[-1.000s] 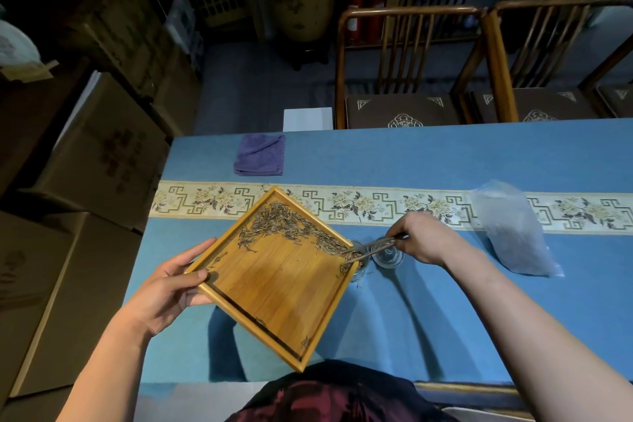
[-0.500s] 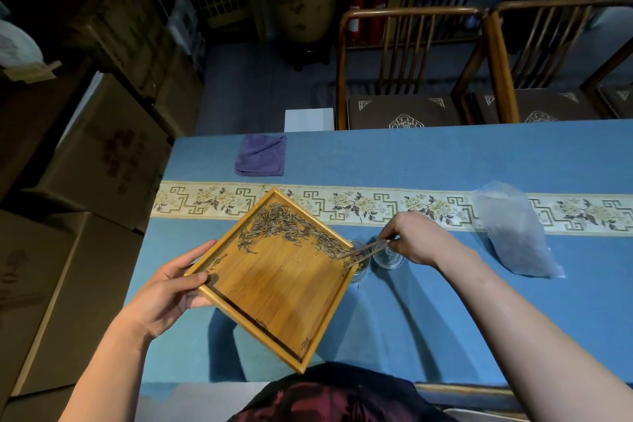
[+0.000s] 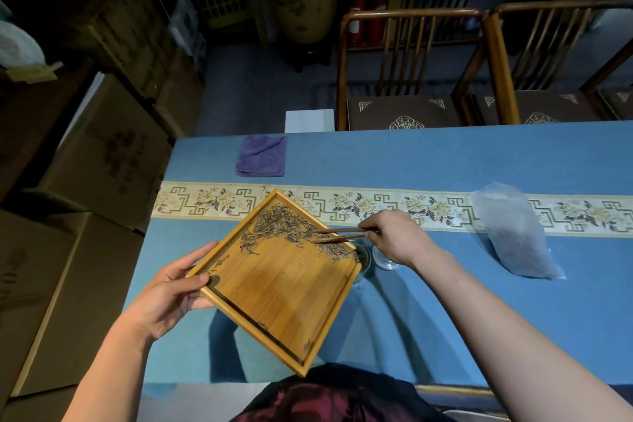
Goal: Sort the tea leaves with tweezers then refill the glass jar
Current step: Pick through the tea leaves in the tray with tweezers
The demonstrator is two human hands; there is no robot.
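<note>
A square bamboo tray is held tilted above the blue table, its right corner over a glass jar. My left hand grips the tray's left corner, thumb on the rim. Dark tea leaves lie along the tray's upper right edge, down to the corner over the jar. My right hand pinches wooden tweezers, whose tips rest in the leaves near that edge. The jar is mostly hidden by the tray. A round glass lid lies beside the jar, under my right hand.
A clear plastic bag with tea lies at the right on the patterned runner. A folded purple cloth sits at the far left of the table. Wooden chairs stand behind the table, cardboard boxes at left.
My right hand has lifted the tweezers from the tray's right corner up and left into the leaves along the upper edge. The tray stays tilted over the jar.
</note>
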